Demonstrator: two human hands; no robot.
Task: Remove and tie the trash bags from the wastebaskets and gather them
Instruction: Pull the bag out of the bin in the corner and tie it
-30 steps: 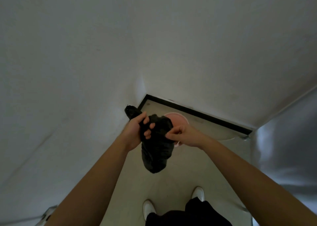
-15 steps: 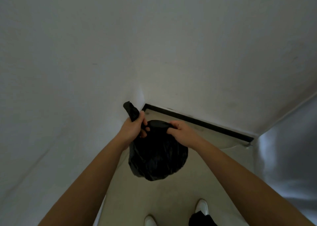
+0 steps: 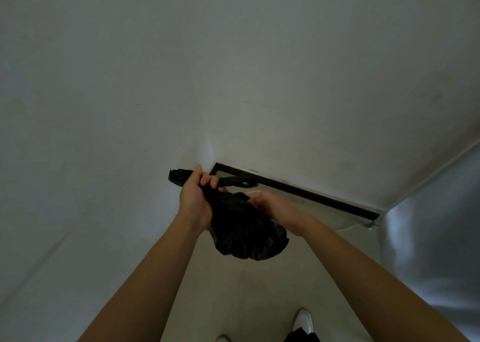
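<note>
head-worn view, looking down, close

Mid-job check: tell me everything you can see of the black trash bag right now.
The black trash bag is thin, crinkled plastic, bunched into a small bundle held above the floor. The left hand grips its twisted neck, one end sticking out left, another strip trailing right. The right hand touches its upper right side; that grip is hidden.
</note>
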